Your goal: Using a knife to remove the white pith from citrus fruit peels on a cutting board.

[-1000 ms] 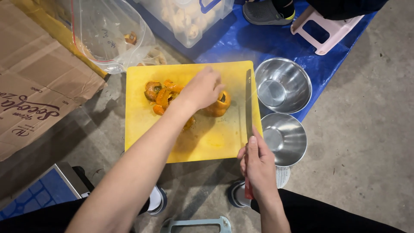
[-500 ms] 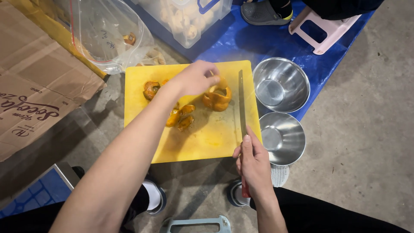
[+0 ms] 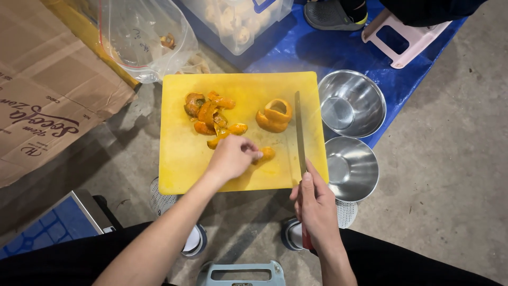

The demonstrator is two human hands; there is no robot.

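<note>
Pinching orange piece (image 3: 266, 154) under left hand (image 3: 233, 158), knife (image 3: 300, 132) in right hand (image 3: 316, 204)

Knife handle (image 3: 306, 241) hidden in right hand (image 3: 316, 204); left hand (image 3: 232, 157) covers part of orange piece (image 3: 266, 153).

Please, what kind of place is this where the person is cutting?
Probably an informal food-preparation spot on a bare concrete floor, not a kitchen counter: the yellow cutting board lies at floor level, beside steel bowls on a blue tarp and flattened cardboard.
</note>
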